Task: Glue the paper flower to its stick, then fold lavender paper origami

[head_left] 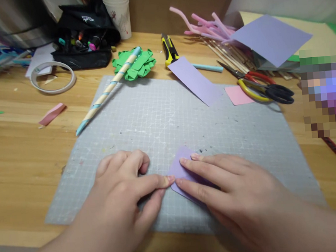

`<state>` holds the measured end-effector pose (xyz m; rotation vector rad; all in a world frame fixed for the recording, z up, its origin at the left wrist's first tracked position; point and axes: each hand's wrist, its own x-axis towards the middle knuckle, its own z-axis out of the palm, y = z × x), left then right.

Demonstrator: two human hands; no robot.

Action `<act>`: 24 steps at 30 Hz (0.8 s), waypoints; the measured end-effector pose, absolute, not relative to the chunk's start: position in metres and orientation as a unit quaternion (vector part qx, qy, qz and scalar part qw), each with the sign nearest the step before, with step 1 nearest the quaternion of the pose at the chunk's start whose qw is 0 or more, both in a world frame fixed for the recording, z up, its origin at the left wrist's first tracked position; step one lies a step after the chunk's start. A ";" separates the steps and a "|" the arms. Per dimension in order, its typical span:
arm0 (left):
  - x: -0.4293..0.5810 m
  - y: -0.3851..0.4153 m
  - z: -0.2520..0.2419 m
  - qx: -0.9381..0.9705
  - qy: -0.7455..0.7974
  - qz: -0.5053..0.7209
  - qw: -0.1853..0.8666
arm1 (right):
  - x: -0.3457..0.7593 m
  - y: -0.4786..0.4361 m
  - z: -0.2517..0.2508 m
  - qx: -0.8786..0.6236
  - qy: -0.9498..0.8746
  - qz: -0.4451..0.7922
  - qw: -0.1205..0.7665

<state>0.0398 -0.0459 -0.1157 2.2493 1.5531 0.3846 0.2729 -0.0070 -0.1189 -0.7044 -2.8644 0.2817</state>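
Observation:
A small purple paper (pixel 178 164) lies on the grey gridded cutting mat (pixel 144 116), near the mat's front edge. My left hand (pixel 127 195) has its outer fingers curled in; the index fingertip presses the paper's left corner, with the thumb tip close beside it. Over the right part of the same paper, my right hand (pixel 231 187) lies with fingers stretched out, pressing it down and hiding much of it. A longer purple strip (pixel 192 81) and a pink paper square (pixel 238 95) lie at the mat's far edge.
Scissors (pixel 265 89) and a yellow-black cutter (pixel 169 50) lie beyond the strip. A striped paper stick (pixel 107 92) leans over green folded paper (pixel 142 66). Farther back are a tape roll (pixel 71 81), a black pen case (pixel 84 57), paper cups (pixel 118 15) and a large purple sheet (pixel 271 40).

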 end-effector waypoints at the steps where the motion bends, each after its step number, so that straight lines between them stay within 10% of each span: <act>1: 0.041 -0.049 -0.116 0.796 0.557 0.143 0.189 | 0.273 -0.008 -0.119 -0.232 -0.965 0.091 0.086; 24: 0.045 -0.051 -0.125 0.786 0.546 0.216 0.194 | 0.265 -0.008 -0.121 -0.221 -0.969 0.055 0.096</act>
